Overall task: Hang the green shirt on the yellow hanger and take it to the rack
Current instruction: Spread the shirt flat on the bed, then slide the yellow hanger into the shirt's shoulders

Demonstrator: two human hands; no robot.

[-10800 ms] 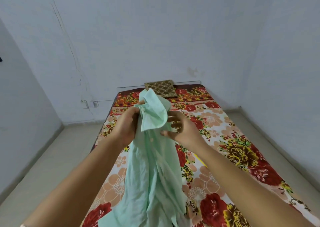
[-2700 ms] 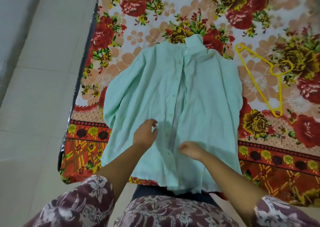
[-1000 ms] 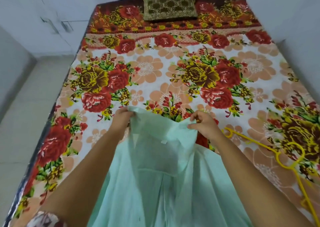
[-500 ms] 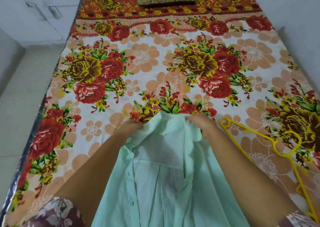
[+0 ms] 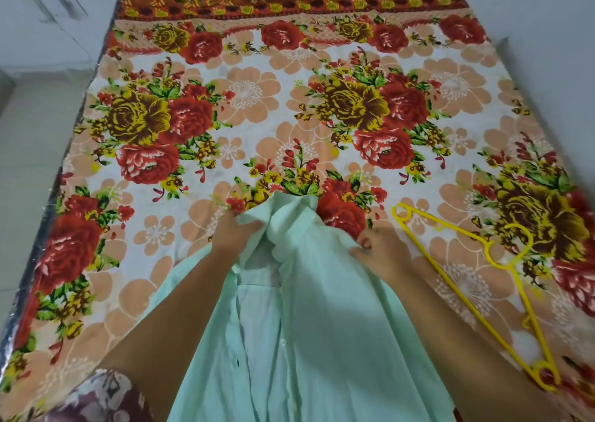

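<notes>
Both hands are bunched at the collar of the green shirt (image 5: 322, 318) spread on the bed (image 5: 244, 115), left hand (image 5: 233, 233) and right hand (image 5: 381, 251) each pinching fabric. The yellow hanger (image 5: 476, 293) lies around 3 o'clock of the right hand, closer to it, long axis running 10-to-4.

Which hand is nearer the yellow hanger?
The right hand, gripping the green shirt near its collar; the yellow hanger lies just beside it, while the left hand is across the shirt.

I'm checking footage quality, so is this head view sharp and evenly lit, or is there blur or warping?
Head view: soft, even light with no glare; right hand slightly motion-blurred; bed edges splay from wide-angle distortion; yellow hanger reads clearly.
</notes>
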